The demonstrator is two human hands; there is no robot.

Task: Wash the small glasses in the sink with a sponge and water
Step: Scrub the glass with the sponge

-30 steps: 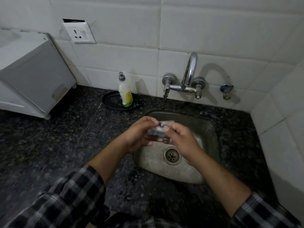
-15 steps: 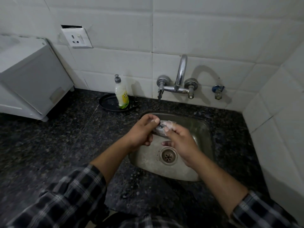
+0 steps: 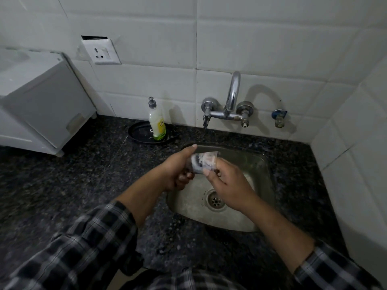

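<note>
Sleeves (image 3: 88, 243): checked, nearest the camera.
left hand (image 3: 178, 170): curled round small glass (image 3: 204, 162), thumb on top.
right hand (image 3: 228, 185): thumb and fingers pinch the glass's open end.
small glass: tipped sideways, held above sink (image 3: 258, 170).
drain (image 3: 215, 200): below right hand.
surface (image 3: 83, 174): dark, speckled.
far: soap bottle (image 3: 157, 126) upright on black tray (image 3: 138, 132); tap (image 3: 230, 101) on wall.

One small glass (image 3: 204, 162) shows at the centre of the frame, between two hands: the left hand (image 3: 178, 170) and the right hand (image 3: 228, 185). Below them is one steel sink (image 3: 258, 172) with one drain (image 3: 215, 200). One faucet (image 3: 232, 95) with two knobs sits on the wall in the upper middle, and one small valve (image 3: 279, 117) to its right. Left of centre stand one soap bottle (image 3: 157, 124) and one black tray (image 3: 137, 130). The upper left holds one wall socket (image 3: 101, 51) and one white appliance (image 3: 41, 101).
</note>
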